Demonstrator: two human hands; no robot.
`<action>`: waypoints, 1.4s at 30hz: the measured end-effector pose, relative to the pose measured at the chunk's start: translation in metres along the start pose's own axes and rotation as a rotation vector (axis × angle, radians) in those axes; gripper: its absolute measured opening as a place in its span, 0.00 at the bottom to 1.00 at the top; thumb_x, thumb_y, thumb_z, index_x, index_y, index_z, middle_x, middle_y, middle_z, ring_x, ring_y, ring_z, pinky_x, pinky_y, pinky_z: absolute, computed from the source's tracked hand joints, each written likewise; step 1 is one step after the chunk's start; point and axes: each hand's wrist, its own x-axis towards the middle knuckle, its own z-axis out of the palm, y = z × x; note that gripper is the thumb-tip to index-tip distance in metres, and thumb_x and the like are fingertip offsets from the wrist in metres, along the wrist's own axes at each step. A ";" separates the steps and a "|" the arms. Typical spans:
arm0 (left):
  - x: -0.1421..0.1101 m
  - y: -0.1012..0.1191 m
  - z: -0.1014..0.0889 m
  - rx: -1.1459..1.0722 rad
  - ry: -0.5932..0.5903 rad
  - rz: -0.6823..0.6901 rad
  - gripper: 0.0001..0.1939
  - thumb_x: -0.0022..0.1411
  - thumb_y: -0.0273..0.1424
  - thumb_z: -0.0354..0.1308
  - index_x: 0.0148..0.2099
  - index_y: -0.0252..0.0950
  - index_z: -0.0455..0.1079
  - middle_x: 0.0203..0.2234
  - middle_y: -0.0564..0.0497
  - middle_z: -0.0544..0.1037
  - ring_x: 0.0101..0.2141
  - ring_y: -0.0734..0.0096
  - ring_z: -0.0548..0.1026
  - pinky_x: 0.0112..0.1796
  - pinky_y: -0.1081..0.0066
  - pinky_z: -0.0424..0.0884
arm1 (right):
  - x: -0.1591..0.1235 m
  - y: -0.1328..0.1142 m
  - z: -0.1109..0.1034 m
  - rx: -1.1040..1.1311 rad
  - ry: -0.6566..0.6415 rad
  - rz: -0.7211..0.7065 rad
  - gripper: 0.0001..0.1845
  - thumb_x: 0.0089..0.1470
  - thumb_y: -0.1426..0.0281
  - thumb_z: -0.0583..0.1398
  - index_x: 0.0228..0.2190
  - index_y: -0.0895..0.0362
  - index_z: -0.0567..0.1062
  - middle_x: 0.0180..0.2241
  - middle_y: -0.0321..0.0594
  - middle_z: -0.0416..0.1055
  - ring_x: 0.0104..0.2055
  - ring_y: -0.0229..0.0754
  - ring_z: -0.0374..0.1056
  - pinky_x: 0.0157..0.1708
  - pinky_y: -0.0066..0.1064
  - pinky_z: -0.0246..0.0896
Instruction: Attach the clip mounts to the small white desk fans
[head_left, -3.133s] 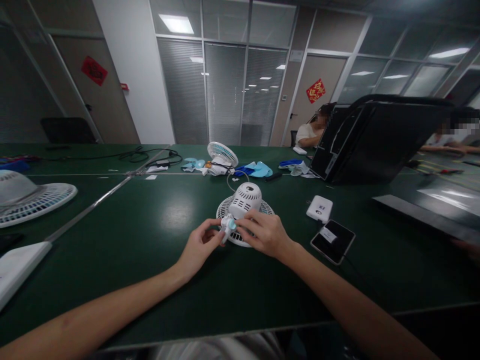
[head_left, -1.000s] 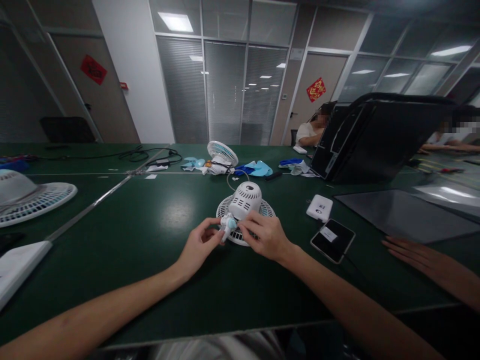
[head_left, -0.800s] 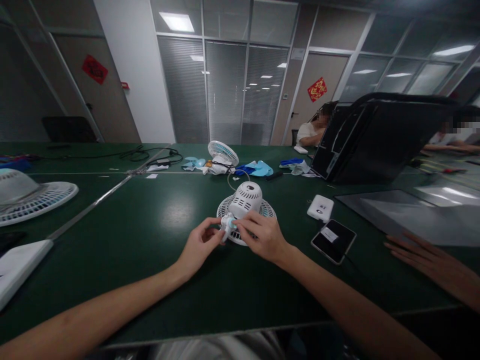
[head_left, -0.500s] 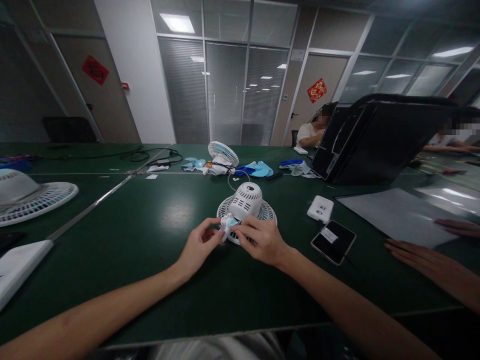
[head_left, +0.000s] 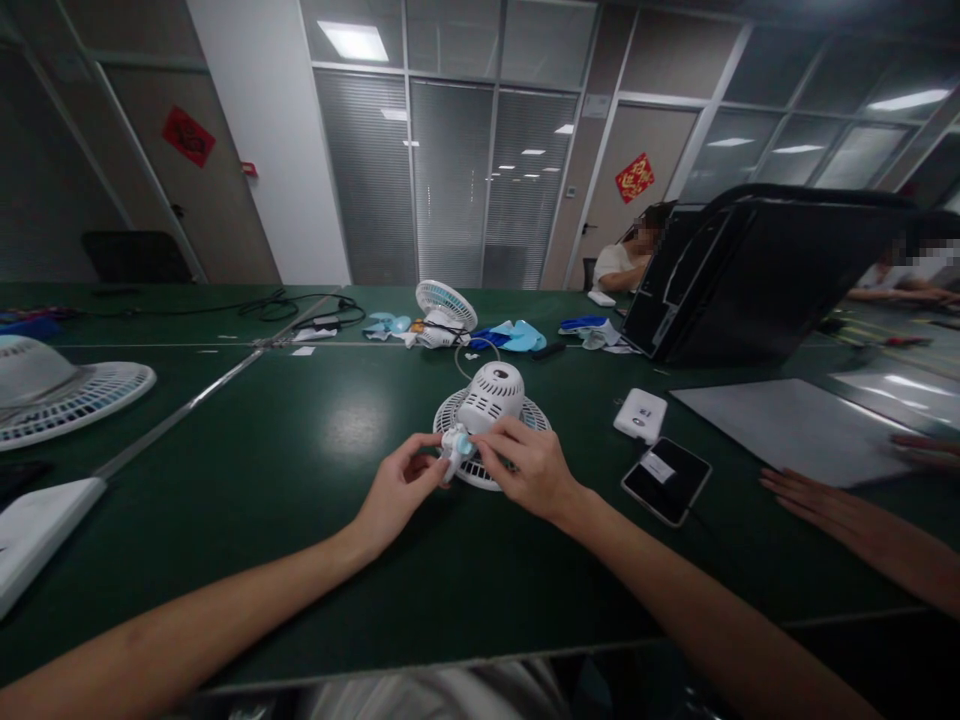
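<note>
A small white fan (head_left: 493,393) lies face down on the green table, its round grille (head_left: 537,420) underneath and slotted motor housing on top. At the fan's near left side is a white bracket (head_left: 451,462) bearing a light-blue knob (head_left: 463,446). My left hand (head_left: 397,490) is closed on the bracket, thumb and index finger pinching it from the left. From the right, my right hand (head_left: 531,468) is closed, with its thumb and fingertips at the edge of the knob. Those fingers partly hide the lower housing and grille.
A white power bank (head_left: 640,414) and a phone (head_left: 666,482) lie to the right, near another person's hand (head_left: 806,500). Behind stand a second fan (head_left: 444,312), blue blades (head_left: 517,336) and a large black case (head_left: 750,280). Another fan (head_left: 67,395) is at left.
My right hand's fingers have shifted slightly right and up, uncovering more of the light-blue knob. My left hand keeps its pinch on the bracket. At right, the other person's hands have moved slightly.
</note>
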 end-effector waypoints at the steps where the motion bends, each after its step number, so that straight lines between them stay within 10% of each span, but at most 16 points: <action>1: 0.000 0.000 0.000 0.004 0.000 -0.003 0.23 0.63 0.41 0.64 0.55 0.34 0.70 0.34 0.48 0.80 0.35 0.63 0.79 0.42 0.64 0.73 | 0.000 0.001 0.000 -0.008 -0.002 0.003 0.11 0.66 0.70 0.57 0.45 0.57 0.79 0.38 0.43 0.74 0.34 0.39 0.71 0.32 0.30 0.67; 42: 0.001 0.002 0.000 0.013 0.012 0.002 0.23 0.63 0.41 0.63 0.55 0.33 0.69 0.34 0.47 0.80 0.35 0.63 0.78 0.42 0.64 0.73 | -0.001 -0.002 0.003 0.031 -0.002 -0.003 0.10 0.66 0.70 0.57 0.42 0.57 0.79 0.37 0.41 0.74 0.33 0.37 0.70 0.32 0.30 0.65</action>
